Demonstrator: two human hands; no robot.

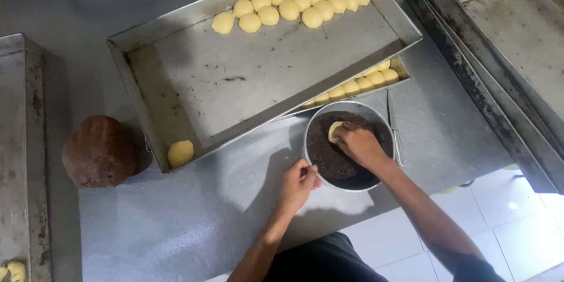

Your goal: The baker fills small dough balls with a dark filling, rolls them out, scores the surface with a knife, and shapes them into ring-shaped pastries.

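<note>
A round metal bowl (376, 118) of dark brown crumbs sits at the table's front edge. My right hand (359, 145) is inside it, pressing a pale yellow dough ball (333, 130) into the crumbs. My left hand (299, 183) grips the bowl's near left rim. Behind the bowl lies a large metal tray (270, 70) with several rows of yellow dough balls (299, 3) along its far side and one lone dough ball (180, 153) in its near left corner.
A second tray (402, 70) with more dough balls pokes out under the large one. A knife (392, 126) lies right of the bowl. A brown lump of dough (98, 151) rests at left. Stacked empty trays (505, 41) stand at right, another tray (20, 141) at far left.
</note>
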